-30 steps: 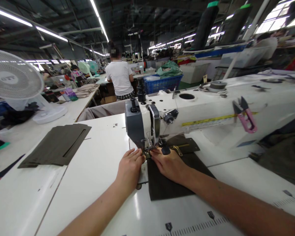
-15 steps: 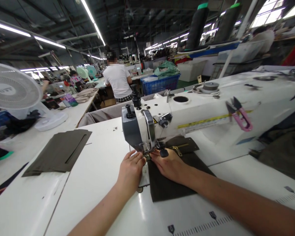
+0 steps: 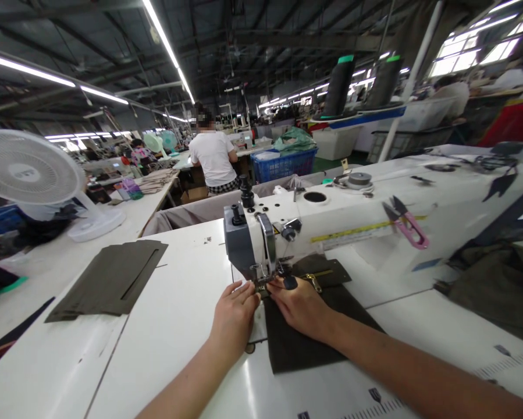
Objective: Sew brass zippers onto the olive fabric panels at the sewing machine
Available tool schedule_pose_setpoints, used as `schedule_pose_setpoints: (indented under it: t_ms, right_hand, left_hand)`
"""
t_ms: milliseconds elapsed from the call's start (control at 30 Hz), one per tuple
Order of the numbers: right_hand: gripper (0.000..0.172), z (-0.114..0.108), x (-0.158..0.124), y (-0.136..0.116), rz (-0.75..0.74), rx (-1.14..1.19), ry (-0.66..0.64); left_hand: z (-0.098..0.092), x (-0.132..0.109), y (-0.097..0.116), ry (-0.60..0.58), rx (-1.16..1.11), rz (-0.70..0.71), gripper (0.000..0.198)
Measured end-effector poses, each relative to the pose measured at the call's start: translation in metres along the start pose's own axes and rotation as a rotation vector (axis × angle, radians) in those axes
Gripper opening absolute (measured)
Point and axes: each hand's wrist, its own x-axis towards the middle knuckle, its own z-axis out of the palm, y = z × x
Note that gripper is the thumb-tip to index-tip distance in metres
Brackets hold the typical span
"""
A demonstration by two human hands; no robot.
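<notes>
Fingertips sit closest to danger in the head view. My left hand [image 3: 235,311] and right hand [image 3: 302,305] lie flat and unclenched, grasping nothing. They press the dark cloth [image 3: 296,346] onto the table [image 3: 178,326], with the presser foot [image 3: 261,283] just ahead of them. I judge a slip forward could put a finger under the needle. Uneven pressure could skew the seam by the zipper [image 3: 316,283], just beyond the right hand. The sewing machine [image 3: 331,218] head hides the needle from me. A stack of cut pieces [image 3: 108,279] lies well left of the left hand. Pink snips [image 3: 407,226] rest on the machine arm, far right of both hands.
</notes>
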Motion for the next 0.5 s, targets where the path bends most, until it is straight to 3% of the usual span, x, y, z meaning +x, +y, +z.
schedule_pose_setpoints:
  t_ms: [133, 267, 367, 500]
  right_hand:
    - [0.021, -0.001, 0.001, -0.003, 0.099, -0.099, 0.01]
    - [0.052, -0.006, -0.013, -0.004, 0.238, -0.221, -0.029]
    - [0.066, -0.012, -0.041, -0.011, 0.246, -0.276, -0.065]
    - [0.07, -0.019, -0.084, -0.037, 0.235, -0.364, -0.045]
  left_hand:
    - [-0.004, 0.0, -0.003, 0.016, -0.009, -0.062, 0.022]
    - [-0.013, -0.013, 0.005, -0.075, 0.199, -0.227, 0.027]
    - [-0.014, -0.03, 0.026, -0.134, 0.303, -0.215, 0.045]
    - [-0.02, -0.039, 0.067, -0.182, 0.065, -0.18, 0.042]
